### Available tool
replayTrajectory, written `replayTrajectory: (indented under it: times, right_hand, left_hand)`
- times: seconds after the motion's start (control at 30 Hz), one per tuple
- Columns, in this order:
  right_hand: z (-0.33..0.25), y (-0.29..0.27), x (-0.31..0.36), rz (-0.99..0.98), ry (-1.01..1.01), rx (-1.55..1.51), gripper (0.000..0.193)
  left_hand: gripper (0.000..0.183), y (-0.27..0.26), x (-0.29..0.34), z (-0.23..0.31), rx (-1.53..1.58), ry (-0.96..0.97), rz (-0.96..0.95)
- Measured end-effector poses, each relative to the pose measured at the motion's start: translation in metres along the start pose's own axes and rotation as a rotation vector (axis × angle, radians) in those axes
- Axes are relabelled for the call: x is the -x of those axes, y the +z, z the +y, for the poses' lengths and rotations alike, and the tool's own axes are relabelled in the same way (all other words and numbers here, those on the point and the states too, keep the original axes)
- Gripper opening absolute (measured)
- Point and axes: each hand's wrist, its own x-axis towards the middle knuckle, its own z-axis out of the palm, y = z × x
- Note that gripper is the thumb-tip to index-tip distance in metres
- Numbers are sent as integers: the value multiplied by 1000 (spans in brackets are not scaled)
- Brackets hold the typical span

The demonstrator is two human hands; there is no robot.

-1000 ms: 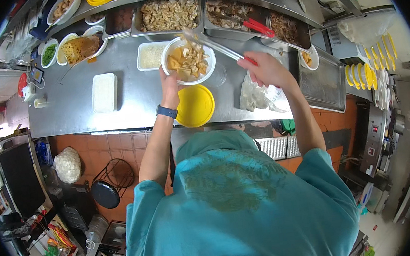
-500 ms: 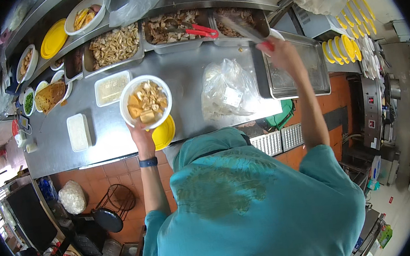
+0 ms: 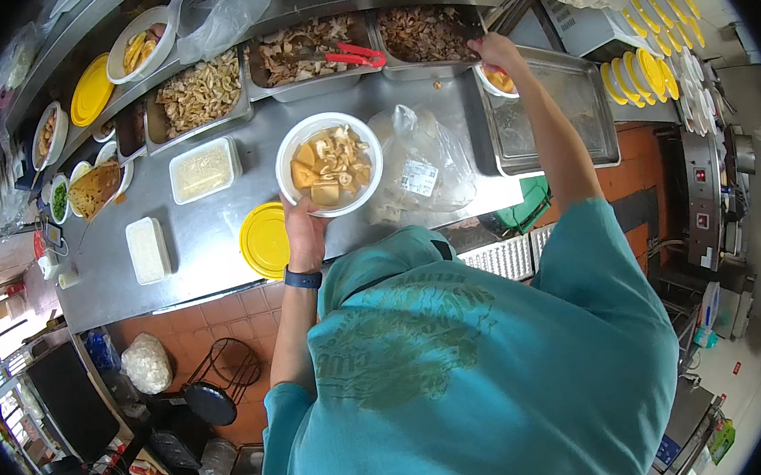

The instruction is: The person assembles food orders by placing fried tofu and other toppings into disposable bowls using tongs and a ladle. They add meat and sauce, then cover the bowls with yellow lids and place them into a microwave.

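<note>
My left hand (image 3: 304,236), with a dark band at its wrist, grips the near rim of a round white tub (image 3: 286,175). In the tub lie pale brown chunks and sliced pieces of food. At the far right my right hand (image 3: 498,48) is closed at the corner of the metal pan of dark chopped meat (image 3: 425,33); what its fingers hold is hidden. Just below that hand is a small white bowl (image 3: 502,88) with orange contents. Red-handled tongs (image 3: 354,56) rest on the middle pan of chopped meat (image 3: 290,54). A yellow lid (image 3: 265,241) lies beside my left hand.
A pan of sliced pale food (image 3: 202,94) stands at the back left. On the steel counter (image 3: 203,245) are two white rectangular containers, a knotted clear bag (image 3: 428,164) and a large metal tray (image 3: 565,160). Stacked yellow lids (image 3: 636,85) stand at the right.
My left hand has carried the white tub to the right, uncovering the yellow lid. My right hand has moved slightly up and left; the blurred red-handled utensil in it no longer shows clearly.
</note>
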Motion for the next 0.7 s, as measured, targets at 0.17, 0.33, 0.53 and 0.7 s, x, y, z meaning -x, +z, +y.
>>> replayTrajectory:
  times: [0.17, 0.33, 0.53, 0.7]
  right_hand:
    - [20, -7, 60, -54, -26, -463, 46]
    - [4, -15, 112, -110, 43, -541, 46]
    - [-23, -60, 213, -135, -86, -508, 42]
    - [-71, -67, 261, -185, -294, -300, 38]
  left_hand:
    - [62, 30, -21, -12, -76, -63, -69]
    - [58, 65, -46, -19, -84, -118, -82]
    - [61, 85, -58, -17, -116, -88, -137]
    - [60, 84, -59, -14, -130, -91, -141]
